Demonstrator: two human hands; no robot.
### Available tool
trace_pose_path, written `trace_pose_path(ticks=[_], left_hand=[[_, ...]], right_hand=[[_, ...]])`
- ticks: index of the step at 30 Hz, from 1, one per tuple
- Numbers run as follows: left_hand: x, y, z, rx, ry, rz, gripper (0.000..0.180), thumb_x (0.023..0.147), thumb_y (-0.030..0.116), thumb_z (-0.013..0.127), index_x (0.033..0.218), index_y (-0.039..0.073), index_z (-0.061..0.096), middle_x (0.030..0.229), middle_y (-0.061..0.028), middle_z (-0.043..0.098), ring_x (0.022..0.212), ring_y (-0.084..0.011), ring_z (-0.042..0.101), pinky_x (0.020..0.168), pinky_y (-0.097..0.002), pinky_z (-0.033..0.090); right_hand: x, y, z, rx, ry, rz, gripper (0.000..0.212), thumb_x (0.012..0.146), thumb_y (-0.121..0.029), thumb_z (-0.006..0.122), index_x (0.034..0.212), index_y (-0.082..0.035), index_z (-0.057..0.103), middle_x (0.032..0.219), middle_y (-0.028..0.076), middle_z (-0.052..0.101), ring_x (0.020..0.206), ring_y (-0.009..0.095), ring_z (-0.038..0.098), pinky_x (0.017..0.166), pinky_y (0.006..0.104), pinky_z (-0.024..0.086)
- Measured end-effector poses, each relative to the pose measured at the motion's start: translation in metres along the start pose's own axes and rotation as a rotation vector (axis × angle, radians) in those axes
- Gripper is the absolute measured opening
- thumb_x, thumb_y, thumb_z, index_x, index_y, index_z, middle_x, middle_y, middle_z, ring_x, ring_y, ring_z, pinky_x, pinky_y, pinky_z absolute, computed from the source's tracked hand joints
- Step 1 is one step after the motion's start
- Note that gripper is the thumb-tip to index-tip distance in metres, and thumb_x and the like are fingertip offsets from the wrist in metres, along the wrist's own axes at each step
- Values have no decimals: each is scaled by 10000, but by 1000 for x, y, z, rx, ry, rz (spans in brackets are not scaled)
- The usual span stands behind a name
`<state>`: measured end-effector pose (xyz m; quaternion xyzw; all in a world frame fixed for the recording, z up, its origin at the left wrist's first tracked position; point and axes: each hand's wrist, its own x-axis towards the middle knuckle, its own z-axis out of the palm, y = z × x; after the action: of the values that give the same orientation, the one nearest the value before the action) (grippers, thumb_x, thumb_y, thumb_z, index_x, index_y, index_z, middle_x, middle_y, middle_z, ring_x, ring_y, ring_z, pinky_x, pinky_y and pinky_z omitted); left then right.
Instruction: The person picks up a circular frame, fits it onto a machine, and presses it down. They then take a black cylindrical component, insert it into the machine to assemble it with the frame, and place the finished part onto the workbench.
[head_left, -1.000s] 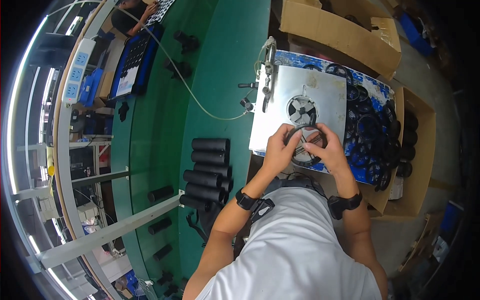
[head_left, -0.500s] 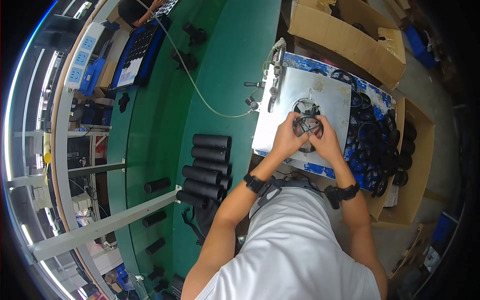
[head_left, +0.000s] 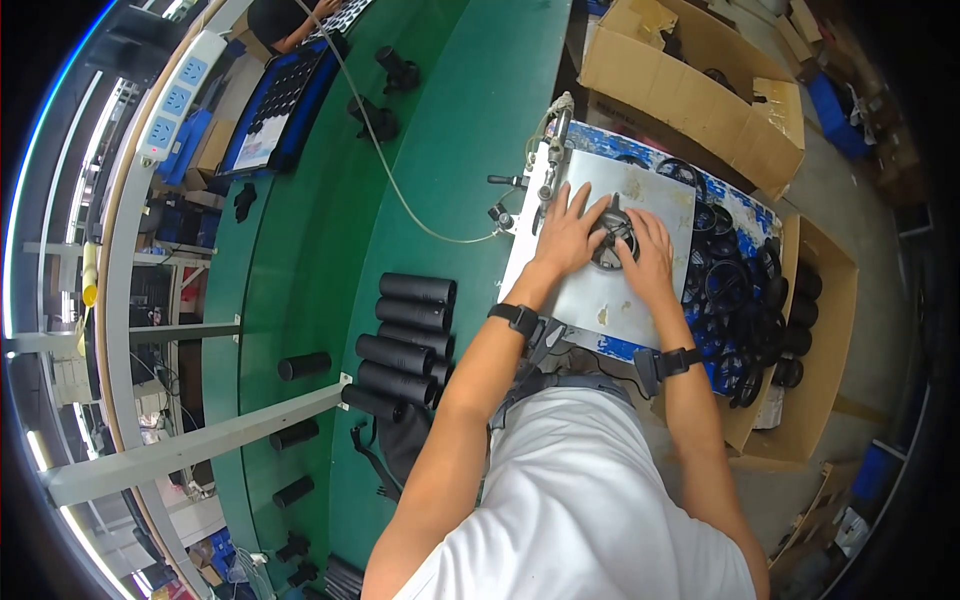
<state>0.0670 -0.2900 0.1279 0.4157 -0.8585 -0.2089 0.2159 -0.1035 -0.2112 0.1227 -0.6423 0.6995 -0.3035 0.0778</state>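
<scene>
While the black, round, spoked, plastic-looking ring lies on the flat silver metal plate, two hands flank it, presumably to centre it evenly: left hand spread open along its left side, right hand with unclenched fingers at its right. Pressure cannot be told. Similar black spoked rings heaped to the right, likely for easy reach.

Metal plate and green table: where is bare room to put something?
Free: the green table between the thin hose and metal plate; the plate, between black wheel and near edge. Crowded: the blue board right of the plate, under black rings.
</scene>
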Motion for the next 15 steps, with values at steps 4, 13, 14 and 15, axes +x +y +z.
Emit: trace_pose_path(ticks=[4,13,14,15], left_hand=[[11,-15,-5,73,2,82,412,925,251,539,1336,218,526,1452,-124,406,1365,-423,296,1119,-489,296],[-47,-28,-32,-232,513,-186,252,877,132,555,1089,11,615,1046,-196,638,925,-343,614,848,-426,480],[-34,-45,-49,-204,584,-275,250,868,139,561,1077,10,614,1019,-194,640,886,-340,614,829,-428,481],[-23,-69,-58,-128,609,-322,248,868,178,566,1041,7,616,1039,-200,636,910,-351,605,832,-422,476]], right_hand=[[-11,-34,-14,-23,-78,-73,921,697,-404,780,1407,5,358,1447,146,400,1381,363,290,1122,474,234],[-8,-14,-16,-152,-86,-80,1034,621,-514,801,1408,-16,352,1459,166,377,1377,354,307,1136,462,225],[-7,-16,-18,-149,-93,-81,1034,621,-514,801,1408,-16,352,1459,166,377,1377,354,307,1136,462,225],[-6,-20,-21,-152,-98,-81,1036,620,-509,803,1409,-13,349,1457,167,379,1378,353,306,1135,463,224]])
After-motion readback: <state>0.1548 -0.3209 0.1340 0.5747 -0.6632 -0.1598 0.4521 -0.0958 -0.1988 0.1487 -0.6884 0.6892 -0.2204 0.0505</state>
